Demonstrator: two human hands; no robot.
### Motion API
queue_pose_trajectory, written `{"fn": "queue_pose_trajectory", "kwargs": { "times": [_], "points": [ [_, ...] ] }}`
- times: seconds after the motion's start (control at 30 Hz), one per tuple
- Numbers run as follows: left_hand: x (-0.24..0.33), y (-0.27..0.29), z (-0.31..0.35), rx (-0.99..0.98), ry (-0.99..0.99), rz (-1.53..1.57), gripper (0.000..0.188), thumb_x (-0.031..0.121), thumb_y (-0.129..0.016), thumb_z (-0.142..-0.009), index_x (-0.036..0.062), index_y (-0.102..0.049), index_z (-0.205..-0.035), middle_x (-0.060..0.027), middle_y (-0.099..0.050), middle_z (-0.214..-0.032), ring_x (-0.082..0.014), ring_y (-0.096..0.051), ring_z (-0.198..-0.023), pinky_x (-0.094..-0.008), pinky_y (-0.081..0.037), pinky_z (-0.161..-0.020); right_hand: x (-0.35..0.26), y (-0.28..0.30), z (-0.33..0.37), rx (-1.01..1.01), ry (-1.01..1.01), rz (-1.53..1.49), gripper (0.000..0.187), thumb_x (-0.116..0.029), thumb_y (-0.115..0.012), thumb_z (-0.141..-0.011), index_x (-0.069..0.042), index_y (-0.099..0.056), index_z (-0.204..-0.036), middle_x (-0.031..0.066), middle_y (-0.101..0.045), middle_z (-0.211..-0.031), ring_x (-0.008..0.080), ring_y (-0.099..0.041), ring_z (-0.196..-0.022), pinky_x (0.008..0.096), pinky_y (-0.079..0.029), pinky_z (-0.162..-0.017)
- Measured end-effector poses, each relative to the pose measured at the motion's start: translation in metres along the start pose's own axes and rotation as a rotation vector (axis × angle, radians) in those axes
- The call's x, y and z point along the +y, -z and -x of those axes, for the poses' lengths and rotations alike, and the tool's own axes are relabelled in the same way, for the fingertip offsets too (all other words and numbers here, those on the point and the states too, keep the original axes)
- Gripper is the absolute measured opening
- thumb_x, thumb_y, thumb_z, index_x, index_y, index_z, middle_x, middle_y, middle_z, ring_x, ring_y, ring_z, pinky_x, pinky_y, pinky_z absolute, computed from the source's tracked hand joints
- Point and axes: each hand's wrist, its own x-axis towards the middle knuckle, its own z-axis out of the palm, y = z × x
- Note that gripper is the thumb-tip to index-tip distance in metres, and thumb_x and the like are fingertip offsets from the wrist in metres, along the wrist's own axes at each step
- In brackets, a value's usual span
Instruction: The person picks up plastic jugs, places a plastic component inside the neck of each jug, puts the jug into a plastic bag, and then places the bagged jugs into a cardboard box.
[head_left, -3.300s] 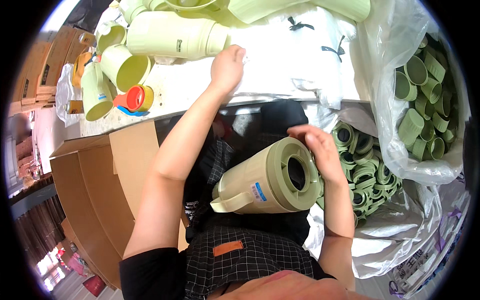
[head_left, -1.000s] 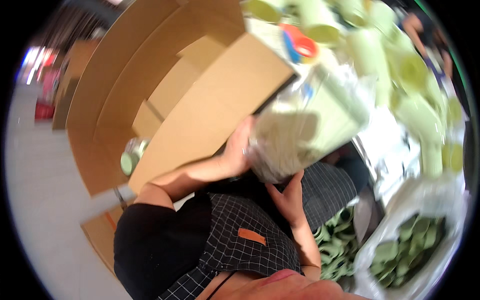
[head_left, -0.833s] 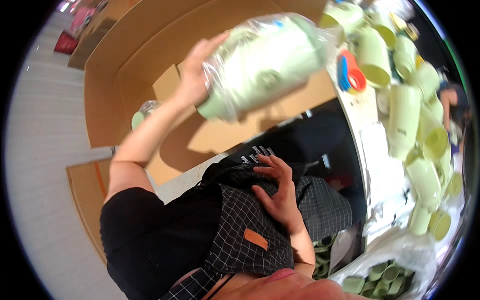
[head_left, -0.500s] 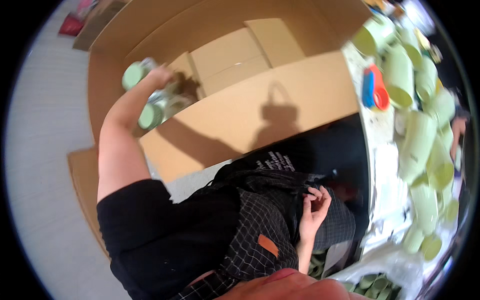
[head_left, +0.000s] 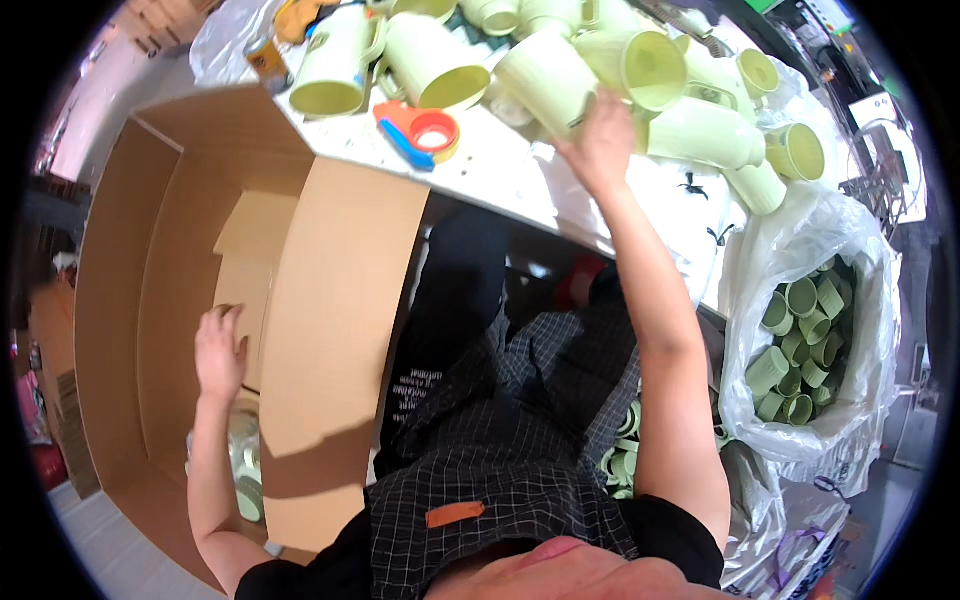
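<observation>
My right hand [head_left: 603,145] reaches over the white table and grips a pale green plastic pitcher [head_left: 545,80] at its near edge. Other pale green pitchers lie close around it, such as one beside my fingers [head_left: 640,70] with its mouth facing me. Over the open cardboard box [head_left: 345,330] hangs my left hand [head_left: 222,350], its fingers spread and holding nothing. Below my left wrist, clear pitchers with green lids [head_left: 249,499] sit in the box's near end, partly covered by my forearm and the flap.
A red and blue tape dispenser [head_left: 425,135] lies on the table's near edge, with a can [head_left: 267,65] farther left. To the right stands a clear plastic bag [head_left: 745,400] full of small green cup-like parts [head_left: 800,350]. More green parts [head_left: 622,455] lie beside my right elbow.
My view has turned right toward the table. My left hand has come off the lidded pitchers in the box. My right hand has gone from my lap to a pitcher on the table.
</observation>
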Motion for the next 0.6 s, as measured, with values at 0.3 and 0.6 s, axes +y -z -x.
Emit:
{"fn": "queue_pose_trajectory", "kwargs": {
  "times": [0.3,0.6],
  "points": [
    [0.220,0.033,-0.121,0.489,-0.299,0.904,0.046,0.004,-0.064,-0.083,0.0020,-0.054,-0.127,-0.0133,-0.054,-0.129,-0.0270,-0.052,-0.119,-0.0411,-0.039,-0.103,-0.004,0.102,0.039,-0.704,-0.504,-1.261,0.101,-0.049,-0.078,-0.073,0.000,-0.029,-0.147,0.0274,-0.043,-0.139,0.0310,-0.046,-0.127,0.0418,-0.036,-0.107],
    [0.283,-0.054,-0.068,-0.943,-0.052,1.508,0.035,0.010,-0.061,-0.091,-0.0016,-0.054,-0.124,-0.0072,-0.064,-0.114,-0.0145,-0.059,-0.102,-0.0293,-0.046,-0.091,0.173,0.206,0.236,0.218,-1.133,-0.578,0.028,-0.013,-0.072,-0.081,-0.001,-0.059,-0.103,0.0032,-0.061,-0.084,0.0134,-0.059,-0.079,0.0287,-0.049,-0.070]
  ]
}}
